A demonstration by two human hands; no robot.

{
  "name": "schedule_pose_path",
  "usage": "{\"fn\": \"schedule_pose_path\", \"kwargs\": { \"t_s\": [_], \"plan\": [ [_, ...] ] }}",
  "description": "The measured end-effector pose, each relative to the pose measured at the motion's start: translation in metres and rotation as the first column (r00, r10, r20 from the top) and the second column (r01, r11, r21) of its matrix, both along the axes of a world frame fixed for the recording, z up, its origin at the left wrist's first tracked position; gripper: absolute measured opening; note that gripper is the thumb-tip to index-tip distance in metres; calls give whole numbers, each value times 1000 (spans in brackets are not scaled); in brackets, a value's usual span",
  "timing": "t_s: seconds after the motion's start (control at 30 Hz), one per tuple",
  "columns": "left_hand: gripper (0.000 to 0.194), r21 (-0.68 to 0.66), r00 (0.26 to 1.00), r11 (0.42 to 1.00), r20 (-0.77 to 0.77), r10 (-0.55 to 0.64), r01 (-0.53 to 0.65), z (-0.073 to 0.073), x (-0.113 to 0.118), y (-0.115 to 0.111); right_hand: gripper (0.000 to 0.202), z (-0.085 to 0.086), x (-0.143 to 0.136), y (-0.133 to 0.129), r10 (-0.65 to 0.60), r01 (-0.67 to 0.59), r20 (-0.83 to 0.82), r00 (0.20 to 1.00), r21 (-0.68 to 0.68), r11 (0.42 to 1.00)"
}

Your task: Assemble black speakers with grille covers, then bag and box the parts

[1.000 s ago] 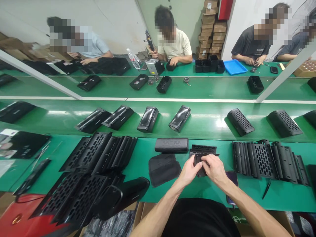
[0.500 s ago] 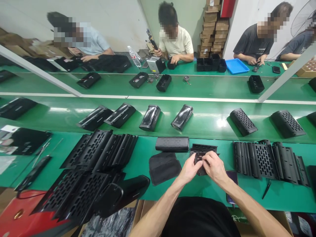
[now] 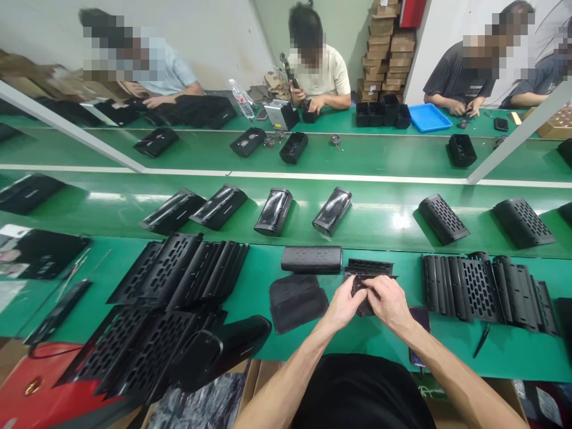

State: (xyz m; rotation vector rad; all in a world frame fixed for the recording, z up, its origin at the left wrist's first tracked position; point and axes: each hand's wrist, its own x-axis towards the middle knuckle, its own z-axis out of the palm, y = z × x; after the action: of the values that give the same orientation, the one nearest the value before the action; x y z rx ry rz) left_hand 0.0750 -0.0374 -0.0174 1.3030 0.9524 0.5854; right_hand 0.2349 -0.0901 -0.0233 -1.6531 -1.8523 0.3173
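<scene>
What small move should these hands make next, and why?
Probably a light press with the right hand while the left hand steadies the black part: both hands are on it, close together, though their exact contact is hidden.

Across from me, at the top centre of the frame, I see a co-worker in a cream shirt (image 3: 333, 74), with a clear bottle (image 3: 241, 98) to the left and stacked cardboard boxes (image 3: 379, 53) to the right. A blue tray (image 3: 429, 118) (bright against all that green) lies in the upper right, and a glossy red object (image 3: 49, 375) fills my lower left corner.
</scene>
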Motion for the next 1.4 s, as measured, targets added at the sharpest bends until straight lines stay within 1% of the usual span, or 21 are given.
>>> {"fn": "schedule_pose_path", "kwargs": {
  "t_s": [0.1,0.2,0.3,0.4,0.53,0.67,0.77,0.87,0.97,1.03,1.13,1.2,1.23,1.3,1.37,1.4],
  "plan": [
    [23,0,1000,1000,6,3,-3,1,0,1,16,0,-1,1,-8,8,10,1000,17,1000],
    [24,-9,1000,1000,12,-1,1,3,-1,1,15,2,-4,1,-52,54,-66,996,25,998],
    [24,-14,1000,1000,1,1,-1,3,-1,2,14,3,-5,-1,-62,65,-115,991,28,997],
    [24,-14,1000,1000,-8,3,-3,3,-1,1,13,0,-6,-3,-78,82,-91,993,41,996],
    [24,-8,1000,1000,-30,-10,10,1,0,0,10,-2,-6,-3,-152,155,-80,985,39,987],
    [26,-6,998,1000,-60,-14,14,-2,0,-1,10,1,-7,-2,-179,181,-48,983,44,982],
    [26,0,998,1000,-54,-18,18,-5,-1,-1,12,5,-7,-1,-187,188,-22,982,40,981],
    [26,-9,999,1000,-32,-18,17,-6,-2,-1,10,6,-6,1,-222,223,-18,975,27,975],
    [28,-64,1000,998,3,7,-7,-4,-2,-1,9,7,0,4,-248,248,-3,969,2,969],
    [29,-150,998,988,51,40,-32,-2,-2,-1,8,8,8,4,-256,256,-5,967,1,967],
    [33,-329,984,941,125,127,-80,4,-2,-1,8,8,27,3,-270,272,-68,960,21,962],
    [37,-415,974,903,135,183,-112,7,-3,0,13,5,40,0,-274,277,-130,953,3,961],
    [37,-442,970,888,134,203,-125,9,-3,0,18,3,46,-2,-273,272,-163,948,-28,962],
    [35,-477,964,868,138,229,-138,11,-2,1,32,-2,55,-6,-272,244,-241,931,-139,960],
    [32,-486,960,863,148,237,-138,12,-2,2,43,-6,57,-9,-298,221,-308,904,-260,940],
    [31,-482,960,866,153,235,-135,12,-1,2,46,-6,56,-10,-319,224,-320,892,-300,927]
  ]
}}
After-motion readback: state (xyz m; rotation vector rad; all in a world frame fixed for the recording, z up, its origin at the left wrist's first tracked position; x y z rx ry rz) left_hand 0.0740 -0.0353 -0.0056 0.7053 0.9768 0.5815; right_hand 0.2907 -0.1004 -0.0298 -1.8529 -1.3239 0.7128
